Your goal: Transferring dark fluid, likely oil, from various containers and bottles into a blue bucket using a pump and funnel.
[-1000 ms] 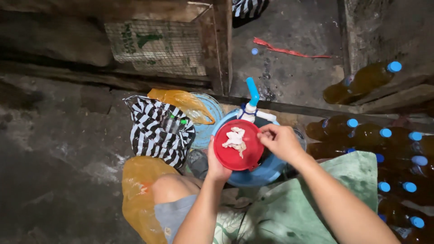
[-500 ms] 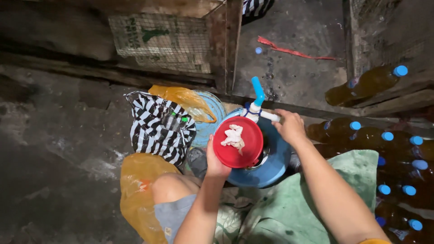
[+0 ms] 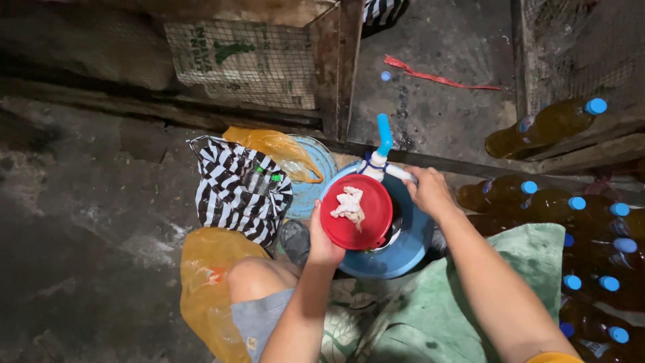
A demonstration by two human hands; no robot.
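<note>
My left hand (image 3: 322, 243) grips the edge of a round red lid (image 3: 359, 216), held tilted over a blue container (image 3: 403, 245). A crumpled whitish wad (image 3: 350, 205) lies on the lid's inner face. My right hand (image 3: 426, 190) rests on the white pipe and tap (image 3: 386, 168) at the far side of the container, which ends in a blue spout (image 3: 383, 134). Whether the fingers close fully around the pipe is hidden.
A black-and-white striped bag (image 3: 238, 189) and orange plastic bags (image 3: 201, 282) lie to the left. Several amber bottles with blue caps (image 3: 591, 235) are stacked at right. A green cloth (image 3: 437, 309) covers my lap. A wire-mesh crate (image 3: 245, 64) stands behind.
My right hand left the red lid and moved out to the white tap pipe behind the container. The left hand keeps the lid almost still.
</note>
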